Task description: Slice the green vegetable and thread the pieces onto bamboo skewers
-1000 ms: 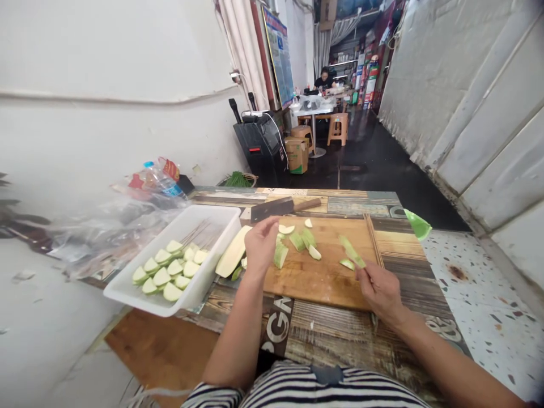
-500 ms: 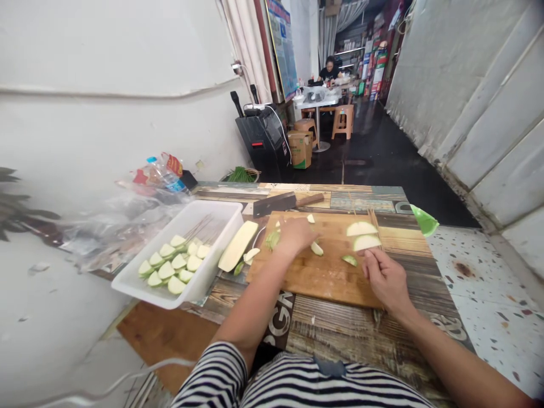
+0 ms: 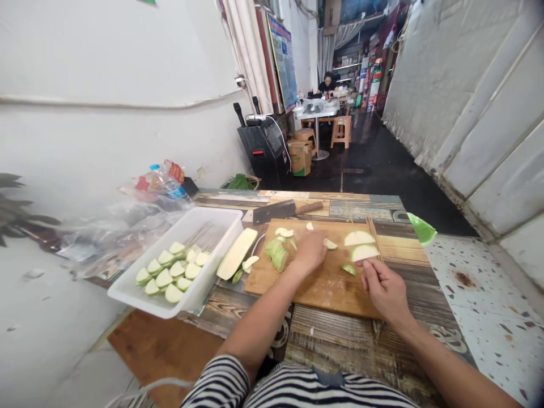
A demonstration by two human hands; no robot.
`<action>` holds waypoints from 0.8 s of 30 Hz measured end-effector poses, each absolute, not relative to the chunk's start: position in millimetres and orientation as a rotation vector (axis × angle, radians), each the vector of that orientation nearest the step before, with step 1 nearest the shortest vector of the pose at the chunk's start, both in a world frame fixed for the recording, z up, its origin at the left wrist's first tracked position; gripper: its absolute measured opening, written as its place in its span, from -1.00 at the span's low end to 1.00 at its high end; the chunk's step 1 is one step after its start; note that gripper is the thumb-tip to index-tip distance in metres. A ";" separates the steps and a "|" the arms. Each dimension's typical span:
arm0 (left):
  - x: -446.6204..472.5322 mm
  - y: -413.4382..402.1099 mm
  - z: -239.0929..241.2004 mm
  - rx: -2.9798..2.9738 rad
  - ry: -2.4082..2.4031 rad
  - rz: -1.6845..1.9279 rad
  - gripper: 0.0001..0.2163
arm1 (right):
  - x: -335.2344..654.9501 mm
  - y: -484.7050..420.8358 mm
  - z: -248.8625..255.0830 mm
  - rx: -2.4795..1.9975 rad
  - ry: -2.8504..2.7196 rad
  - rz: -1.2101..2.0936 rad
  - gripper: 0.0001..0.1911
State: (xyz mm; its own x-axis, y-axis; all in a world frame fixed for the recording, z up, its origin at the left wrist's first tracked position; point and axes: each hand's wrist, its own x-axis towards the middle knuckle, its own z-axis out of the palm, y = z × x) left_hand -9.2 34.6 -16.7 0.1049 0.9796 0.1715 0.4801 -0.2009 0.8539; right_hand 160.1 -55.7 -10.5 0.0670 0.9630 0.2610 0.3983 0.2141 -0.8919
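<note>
My left hand (image 3: 311, 249) is over the middle of the wooden cutting board (image 3: 314, 289), back upward and fingers mostly hidden. A pale piece of zucchini (image 3: 330, 244) shows at its fingertips; whether they grip it I cannot tell. Left of the hand lies a fanned pile of green-edged zucchini slices (image 3: 277, 254). My right hand (image 3: 386, 288) is closed in a pinch at the board's right side, touching the lower edge of a half-round zucchini slice (image 3: 364, 253). What is between those fingers is hidden. Another half-round slice (image 3: 359, 238) lies just above. A green end piece (image 3: 348, 270) sits nearby.
Behind the board lies a cleaver (image 3: 274, 212). A halved zucchini (image 3: 237, 254) and a white tray (image 3: 123, 292) of slices and skewers are on the left. Thin sticks (image 3: 372, 229) lie along the board's right edge. Another person (image 3: 327, 84) sits far back.
My left hand has moved right, away from the sliced pile, which now shows more fully. A pale piece beside it has shifted right. My right hand stays at the slice.
</note>
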 end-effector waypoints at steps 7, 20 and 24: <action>-14.1 48.2 -11.9 2.260 1.322 0.718 -0.97 | 157.5 -57.8 -5.6 -1.345 -1.519 0.732 -0.69; 0.9 54.6 -6.3 2.411 1.638 0.390 -0.79 | 159.1 -57.6 -12.2 -1.324 -1.508 0.808 -0.69; -13.7 45.7 7.0 2.205 1.581 0.744 -0.78 | 159.0 -59.5 -13.2 -1.329 -1.513 0.863 -0.70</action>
State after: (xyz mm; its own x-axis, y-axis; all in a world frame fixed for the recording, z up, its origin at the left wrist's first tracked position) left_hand -13.7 45.7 7.0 0.2492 0.9427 0.2221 0.7721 -0.3318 0.5420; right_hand 159.0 -59.5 -13.2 0.0009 0.9829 0.1841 0.3415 0.1727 -0.9239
